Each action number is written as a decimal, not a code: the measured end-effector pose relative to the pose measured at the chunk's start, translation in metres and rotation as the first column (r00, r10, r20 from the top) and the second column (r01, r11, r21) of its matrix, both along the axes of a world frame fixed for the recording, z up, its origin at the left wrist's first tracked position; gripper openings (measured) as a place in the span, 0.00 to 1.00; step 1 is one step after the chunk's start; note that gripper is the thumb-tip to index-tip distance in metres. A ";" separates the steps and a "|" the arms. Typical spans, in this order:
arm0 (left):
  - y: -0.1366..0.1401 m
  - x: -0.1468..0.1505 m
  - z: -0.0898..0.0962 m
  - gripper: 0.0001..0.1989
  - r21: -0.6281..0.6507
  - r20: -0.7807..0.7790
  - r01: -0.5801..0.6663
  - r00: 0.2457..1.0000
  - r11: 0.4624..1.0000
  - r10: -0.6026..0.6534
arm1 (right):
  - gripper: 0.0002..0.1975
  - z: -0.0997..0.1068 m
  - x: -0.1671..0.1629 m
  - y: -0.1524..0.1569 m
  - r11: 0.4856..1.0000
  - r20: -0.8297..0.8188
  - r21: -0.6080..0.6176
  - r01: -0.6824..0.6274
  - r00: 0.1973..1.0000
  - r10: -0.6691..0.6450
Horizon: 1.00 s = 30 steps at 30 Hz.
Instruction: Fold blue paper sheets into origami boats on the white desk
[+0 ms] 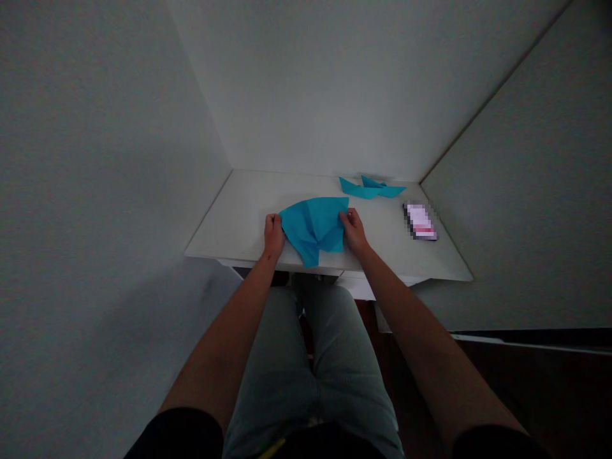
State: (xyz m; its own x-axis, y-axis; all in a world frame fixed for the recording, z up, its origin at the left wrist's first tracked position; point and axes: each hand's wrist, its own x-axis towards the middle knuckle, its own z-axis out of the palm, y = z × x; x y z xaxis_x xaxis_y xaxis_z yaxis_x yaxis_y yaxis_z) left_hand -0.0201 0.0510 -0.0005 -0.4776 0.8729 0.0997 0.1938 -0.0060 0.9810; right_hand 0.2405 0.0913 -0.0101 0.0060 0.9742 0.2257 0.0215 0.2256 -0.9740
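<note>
A blue sheet of paper [315, 223], creased and partly folded, is stretched between my two hands above the white desk. My left hand [274, 234] is closed on its left edge. Closed on the right edge is my right hand [354, 231], with the thumb lying over the paper. One corner of the sheet points down toward the desk's front edge. Beyond the right hand, blue folded paper boats [366, 189] lie near the back wall.
The white desk [229, 229] is hemmed in by a back wall [306, 95] and side walls. A phone [421, 221], its screen blurred out, lies at the right end. Below the front edge is a drawer front [356, 287], close to my legs [315, 357].
</note>
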 end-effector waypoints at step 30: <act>-0.003 0.013 -0.010 0.18 -0.009 -0.225 0.415 0.886 0.910 -0.406 | 0.41 -0.010 0.070 -0.020 0.996 -0.032 -0.086 -0.036 0.999 0.033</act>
State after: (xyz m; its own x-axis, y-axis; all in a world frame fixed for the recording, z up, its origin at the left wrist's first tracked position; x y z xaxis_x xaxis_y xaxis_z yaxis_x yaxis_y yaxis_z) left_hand -0.0068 0.0476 -0.0105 -0.0401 0.9797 0.1964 0.3740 -0.1676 0.9122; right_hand 0.3103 0.0716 -0.0202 -0.0221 0.9898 0.1406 -0.0152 0.1403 -0.9900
